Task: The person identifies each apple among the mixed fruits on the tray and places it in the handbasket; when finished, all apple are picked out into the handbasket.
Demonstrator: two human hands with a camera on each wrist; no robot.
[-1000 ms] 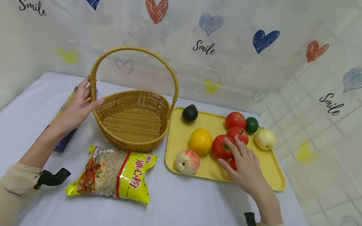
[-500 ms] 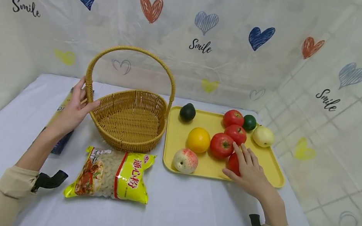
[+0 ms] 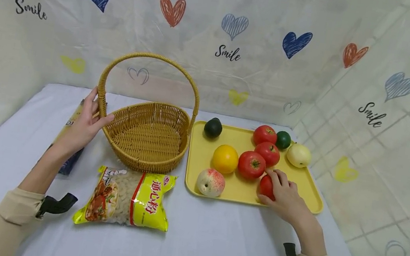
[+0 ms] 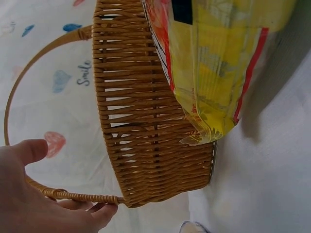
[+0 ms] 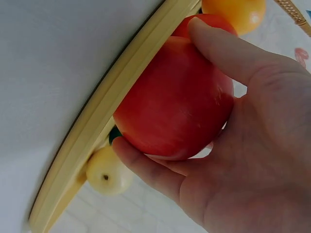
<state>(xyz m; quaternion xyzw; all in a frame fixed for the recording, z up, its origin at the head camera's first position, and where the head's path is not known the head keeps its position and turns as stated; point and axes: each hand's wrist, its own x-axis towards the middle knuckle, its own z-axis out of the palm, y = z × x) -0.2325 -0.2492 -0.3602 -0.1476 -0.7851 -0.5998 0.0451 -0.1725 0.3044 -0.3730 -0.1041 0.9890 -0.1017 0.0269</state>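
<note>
My right hand (image 3: 287, 198) curls its fingers and thumb round a red apple (image 5: 177, 99) at the front of the yellow tray (image 3: 299, 190); in the head view the hand hides part of the fruit. Just beyond it sits another red apple (image 3: 251, 165), with further red apples behind. On the left, my left hand (image 3: 83, 127) holds the wicker basket (image 3: 144, 161) at the foot of its tall handle (image 4: 77, 196). The fingers lie behind that handle and the thumb is on the near side. The inside of the basket shows bare woven wicker.
The tray also bears an orange (image 3: 225, 159), a peach (image 3: 211, 183), a pale pear (image 3: 299, 155) and two dark green fruits, one an avocado (image 3: 213, 128). A bag of pasta (image 3: 124, 198) lies before the basket. A long packet (image 3: 72, 161) lies under my left forearm.
My right hand has drawn back from above the middle apples and its fingers have closed round the front apple. The left hand stays at the basket handle.
</note>
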